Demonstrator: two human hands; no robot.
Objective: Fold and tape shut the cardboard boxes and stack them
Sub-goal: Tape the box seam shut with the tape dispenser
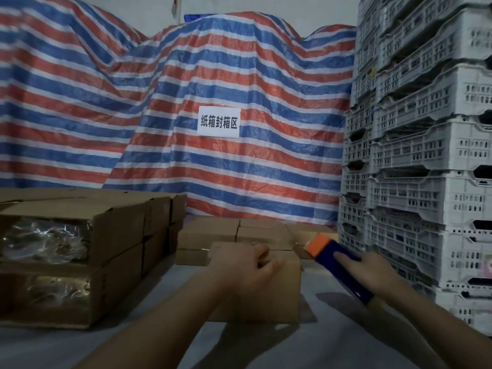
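Observation:
A small brown cardboard box (282, 294) stands on the grey table (314, 347) in front of me. My left hand (250, 267) lies curled over the box's top, pressing on it. My right hand (372, 272) grips a blue tape dispenser (343, 265) with an orange head. The dispenser's head is at the box's upper right corner. Whether tape lies on the top is hidden by my left hand. Several closed small boxes (234, 234) sit in a low row just behind it.
Stacked larger cartons (111, 235) with clear plastic showing through openings stand at the left. Tall stacks of white plastic crates (426, 161) rise along the right. A striped red, white and blue tarp (213, 75) with a white paper sign (218, 121) hangs behind.

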